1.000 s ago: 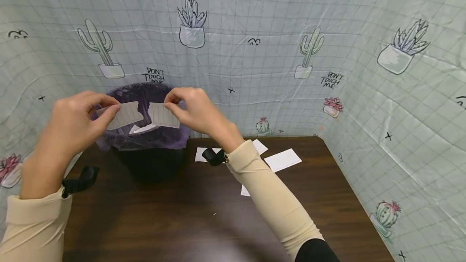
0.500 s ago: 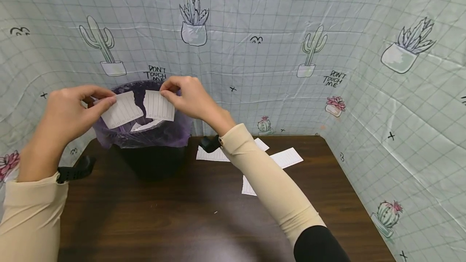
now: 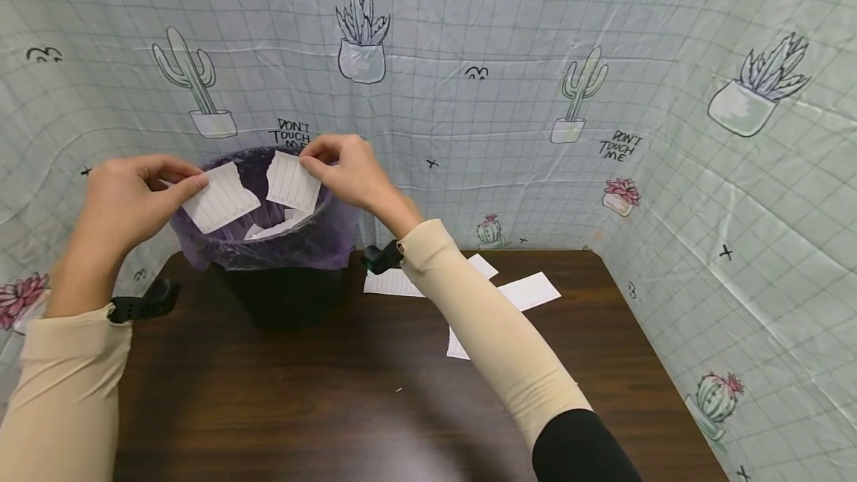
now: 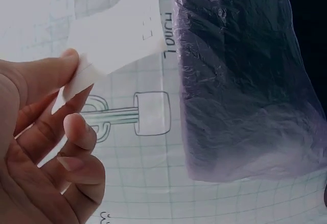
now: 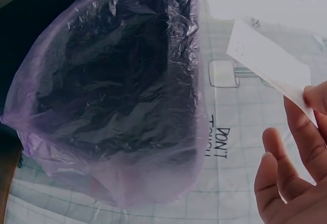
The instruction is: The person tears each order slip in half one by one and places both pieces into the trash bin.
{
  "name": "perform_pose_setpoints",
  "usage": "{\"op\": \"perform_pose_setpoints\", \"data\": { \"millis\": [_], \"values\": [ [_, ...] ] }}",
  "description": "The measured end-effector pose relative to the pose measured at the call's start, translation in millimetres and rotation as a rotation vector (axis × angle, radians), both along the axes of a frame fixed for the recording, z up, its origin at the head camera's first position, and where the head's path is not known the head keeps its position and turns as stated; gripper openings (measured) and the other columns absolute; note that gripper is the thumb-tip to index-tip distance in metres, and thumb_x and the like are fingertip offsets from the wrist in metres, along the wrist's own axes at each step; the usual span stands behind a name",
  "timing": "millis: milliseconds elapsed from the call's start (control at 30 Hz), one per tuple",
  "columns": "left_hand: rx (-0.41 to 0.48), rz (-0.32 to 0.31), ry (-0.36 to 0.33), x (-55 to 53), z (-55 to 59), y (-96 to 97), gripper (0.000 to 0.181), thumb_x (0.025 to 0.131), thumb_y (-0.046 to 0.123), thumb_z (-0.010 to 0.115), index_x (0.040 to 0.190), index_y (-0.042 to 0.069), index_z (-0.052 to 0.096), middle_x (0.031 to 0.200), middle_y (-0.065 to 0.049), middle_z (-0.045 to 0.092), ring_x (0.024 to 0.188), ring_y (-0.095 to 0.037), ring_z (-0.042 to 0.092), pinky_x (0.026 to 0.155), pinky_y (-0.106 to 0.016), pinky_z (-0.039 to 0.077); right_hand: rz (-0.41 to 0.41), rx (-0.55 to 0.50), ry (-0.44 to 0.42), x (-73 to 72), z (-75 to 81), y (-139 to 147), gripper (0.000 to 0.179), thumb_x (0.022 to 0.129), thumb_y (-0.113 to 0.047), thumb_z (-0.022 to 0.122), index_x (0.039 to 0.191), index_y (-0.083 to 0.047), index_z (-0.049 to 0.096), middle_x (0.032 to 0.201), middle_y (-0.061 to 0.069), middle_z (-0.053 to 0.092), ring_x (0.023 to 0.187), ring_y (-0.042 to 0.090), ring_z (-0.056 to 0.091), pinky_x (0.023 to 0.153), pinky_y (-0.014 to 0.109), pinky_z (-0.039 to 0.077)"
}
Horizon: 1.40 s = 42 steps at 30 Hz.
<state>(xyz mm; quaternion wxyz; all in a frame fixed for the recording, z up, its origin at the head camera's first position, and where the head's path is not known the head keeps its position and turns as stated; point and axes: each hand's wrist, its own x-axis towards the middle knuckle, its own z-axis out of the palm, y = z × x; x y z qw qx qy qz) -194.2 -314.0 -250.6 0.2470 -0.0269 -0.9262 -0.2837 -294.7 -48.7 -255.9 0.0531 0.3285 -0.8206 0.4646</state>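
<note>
Over a black trash bin (image 3: 284, 300) lined with a purple plastic bag (image 3: 315, 244), each hand holds a torn piece of lined white paper. My left hand (image 3: 137, 203) pinches the left torn piece (image 3: 219, 199) between thumb and fingers. The right torn piece (image 3: 292, 183) is pinched by my right hand (image 3: 348, 173). A gap separates the ragged inner edges. White paper scraps (image 3: 281, 225) show inside the bag below. Both wrist views show a pinched piece, the left paper (image 4: 115, 38) and the right paper (image 5: 271, 63), beside the bin's bag.
Several lined paper slips lie on the dark wooden table (image 3: 301, 407), among them a slip (image 3: 531, 291) right of the sleeve and another slip (image 3: 391, 283) near the bin. The right forearm partly covers them. A tiny scrap (image 3: 398, 390) lies nearer. A cactus-print cloth (image 3: 428, 95) hangs behind.
Both hands have risen slightly with their torn pieces. The pieces have tilted to show more of their lined faces, and the gap between them has widened a little.
</note>
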Motion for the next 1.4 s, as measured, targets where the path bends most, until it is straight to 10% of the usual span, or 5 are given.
{"op": "perform_pose_setpoints", "data": {
  "millis": [100, 367, 633, 967, 1400],
  "values": [
    [0.013, 0.013, -0.015, -2.3, -0.4, -0.1, 0.034, 0.097, 0.031, 0.072, 0.108, -0.001, 0.077, 0.064, 0.048, 0.045, 0.060, 0.018, 0.046, 0.052, -0.016, 0.037, -0.035, 0.004, -0.026, -1.7, -0.4, -1, 0.018, 0.101, -0.020, 0.066, 0.111, -0.009, 0.076, 0.101, 0.004, 0.076, 0.088, 0.009, 0.067, 0.076, 0.018, 0.049],
    [0.008, 0.055, -0.058, -7.0, -1.9, 1.2, 0.038, 0.098, 0.036, 0.069, 0.109, 0.001, 0.077, 0.069, 0.036, 0.051, 0.063, 0.016, 0.044, 0.053, -0.020, 0.037, -0.085, 0.024, -0.026, -3.3, -4.6, -6, 0.018, 0.100, -0.022, 0.068, 0.111, -0.010, 0.077, 0.101, 0.003, 0.078, 0.085, 0.008, 0.068, 0.072, 0.016, 0.049],
    [-0.021, 0.065, -0.089, -7.8, -1.9, 7.3, 0.040, 0.100, 0.040, 0.064, 0.112, 0.003, 0.076, 0.104, -0.025, 0.074, 0.064, 0.017, 0.042, 0.053, -0.022, 0.040, -0.080, 0.022, -0.012, -2.0, -7.6, -5, 0.017, 0.100, -0.020, 0.068, 0.109, -0.008, 0.077, 0.100, 0.004, 0.078, 0.084, 0.009, 0.069, 0.072, 0.016, 0.049],
    [-0.012, 0.040, -0.078, -7.7, -1.6, 5.9, 0.037, 0.099, 0.035, 0.068, 0.111, 0.002, 0.076, 0.084, -0.005, 0.076, 0.061, 0.021, 0.045, 0.052, -0.018, 0.040, -0.070, 0.013, -0.022, -3.2, -9.2, -5, 0.018, 0.100, -0.020, 0.068, 0.111, -0.008, 0.077, 0.102, 0.005, 0.078, 0.086, 0.009, 0.069, 0.073, 0.017, 0.050],
    [-0.021, 0.015, -0.085, -9.0, -3.0, 7.1, 0.035, 0.099, 0.034, 0.068, 0.110, 0.002, 0.076, 0.092, -0.014, 0.077, 0.063, 0.020, 0.046, 0.053, -0.018, 0.040, -0.078, 0.021, -0.022, -5.2, -11.4, -1, 0.018, 0.101, -0.022, 0.067, 0.110, -0.009, 0.077, 0.103, 0.004, 0.077, 0.089, 0.010, 0.069, 0.074, 0.018, 0.050]
  ]
}}
